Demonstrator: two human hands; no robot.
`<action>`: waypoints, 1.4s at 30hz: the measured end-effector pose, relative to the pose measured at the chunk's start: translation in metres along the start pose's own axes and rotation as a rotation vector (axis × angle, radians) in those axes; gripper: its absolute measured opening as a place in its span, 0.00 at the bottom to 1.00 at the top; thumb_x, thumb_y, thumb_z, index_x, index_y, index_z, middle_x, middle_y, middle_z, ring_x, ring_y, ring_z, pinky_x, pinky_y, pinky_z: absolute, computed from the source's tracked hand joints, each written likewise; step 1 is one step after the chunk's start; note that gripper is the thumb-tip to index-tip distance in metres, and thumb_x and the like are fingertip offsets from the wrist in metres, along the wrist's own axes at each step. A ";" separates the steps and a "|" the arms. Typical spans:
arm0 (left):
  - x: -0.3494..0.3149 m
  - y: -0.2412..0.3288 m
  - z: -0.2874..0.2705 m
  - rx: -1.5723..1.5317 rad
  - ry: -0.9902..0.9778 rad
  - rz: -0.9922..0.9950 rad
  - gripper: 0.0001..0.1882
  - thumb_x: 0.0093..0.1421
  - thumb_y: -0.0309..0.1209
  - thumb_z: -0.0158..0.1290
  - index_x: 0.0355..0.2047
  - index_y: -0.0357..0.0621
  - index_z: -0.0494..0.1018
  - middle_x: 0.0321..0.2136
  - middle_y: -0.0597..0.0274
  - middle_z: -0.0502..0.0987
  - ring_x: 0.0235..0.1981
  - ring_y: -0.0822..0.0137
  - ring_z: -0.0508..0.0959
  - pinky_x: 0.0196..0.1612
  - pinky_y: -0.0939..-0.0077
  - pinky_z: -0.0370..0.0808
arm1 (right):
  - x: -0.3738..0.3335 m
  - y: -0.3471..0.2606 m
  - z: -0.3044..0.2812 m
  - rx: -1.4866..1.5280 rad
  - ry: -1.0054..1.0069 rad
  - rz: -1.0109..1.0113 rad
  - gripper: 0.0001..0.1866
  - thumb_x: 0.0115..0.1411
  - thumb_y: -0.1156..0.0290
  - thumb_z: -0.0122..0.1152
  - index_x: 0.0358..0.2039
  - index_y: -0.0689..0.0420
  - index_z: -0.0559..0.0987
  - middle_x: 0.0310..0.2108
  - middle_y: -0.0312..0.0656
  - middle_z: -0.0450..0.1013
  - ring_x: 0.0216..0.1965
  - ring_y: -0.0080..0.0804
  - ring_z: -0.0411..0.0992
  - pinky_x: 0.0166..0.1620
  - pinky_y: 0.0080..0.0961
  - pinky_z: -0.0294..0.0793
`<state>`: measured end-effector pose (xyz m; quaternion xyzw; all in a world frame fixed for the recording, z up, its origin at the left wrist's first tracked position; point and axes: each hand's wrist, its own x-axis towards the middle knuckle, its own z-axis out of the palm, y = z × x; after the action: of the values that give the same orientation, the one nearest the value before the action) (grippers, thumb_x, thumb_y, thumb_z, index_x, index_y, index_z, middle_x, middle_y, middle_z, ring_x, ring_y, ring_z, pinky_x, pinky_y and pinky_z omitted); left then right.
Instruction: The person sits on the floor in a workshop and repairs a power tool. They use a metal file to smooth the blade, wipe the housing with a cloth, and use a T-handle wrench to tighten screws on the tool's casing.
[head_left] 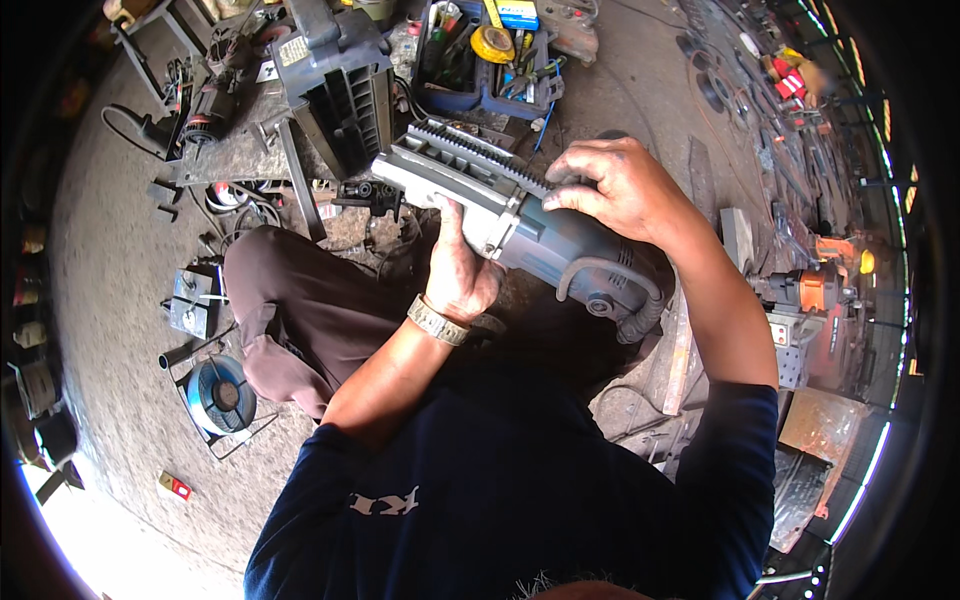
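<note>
A heavy drill motor unit (555, 245), with a silver gear housing, a dark grey body and a toothed rack along its upper side, lies tilted across my lap. My left hand (462, 272) grips the silver housing from below, thumb up along its side. My right hand (615, 185) is closed over the body near the rack's right end, with thumb and forefinger at the rack; its other fingers are partly hidden. A corrugated cable sleeve (637, 325) curves round the unit's lower right end. Just beyond the unit stands a dark grey slotted machine housing (340, 85).
At the top, a blue toolbox (450, 98) holds hand tools and a yellow tape measure (492, 43). A low metal bench (235, 165) carries another power tool (210, 112). On the floor at left stands a round blue fan-like device (220, 395). Metal pieces and an orange tool (815, 290) lie right.
</note>
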<state>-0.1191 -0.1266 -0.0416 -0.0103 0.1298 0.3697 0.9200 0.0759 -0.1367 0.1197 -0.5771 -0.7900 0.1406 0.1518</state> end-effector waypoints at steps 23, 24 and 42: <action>0.003 -0.004 -0.014 -0.056 -0.033 -0.067 0.31 0.71 0.58 0.49 0.63 0.49 0.70 0.57 0.60 0.79 0.57 0.59 0.78 0.63 0.54 0.74 | -0.026 0.016 0.012 0.181 -0.046 0.038 0.07 0.58 0.75 0.68 0.37 0.62 0.82 0.34 0.48 0.81 0.36 0.44 0.82 0.40 0.35 0.78; 0.003 -0.004 -0.014 -0.058 -0.031 -0.072 0.31 0.70 0.58 0.49 0.63 0.49 0.70 0.56 0.60 0.79 0.57 0.60 0.78 0.63 0.54 0.74 | -0.029 0.018 0.012 0.181 -0.030 0.070 0.08 0.59 0.75 0.68 0.39 0.62 0.83 0.34 0.48 0.82 0.37 0.44 0.82 0.41 0.34 0.78; 0.002 -0.002 -0.004 -0.010 0.124 -0.065 0.33 0.71 0.60 0.47 0.62 0.49 0.70 0.56 0.60 0.80 0.57 0.60 0.79 0.63 0.54 0.74 | -0.079 0.054 0.036 0.495 0.133 0.497 0.32 0.64 0.78 0.61 0.68 0.54 0.70 0.55 0.43 0.77 0.45 0.29 0.75 0.53 0.27 0.75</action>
<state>-0.1175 -0.1275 -0.0465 -0.0421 0.1842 0.3391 0.9216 0.1312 -0.1979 0.0588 -0.7051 -0.5559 0.3226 0.2995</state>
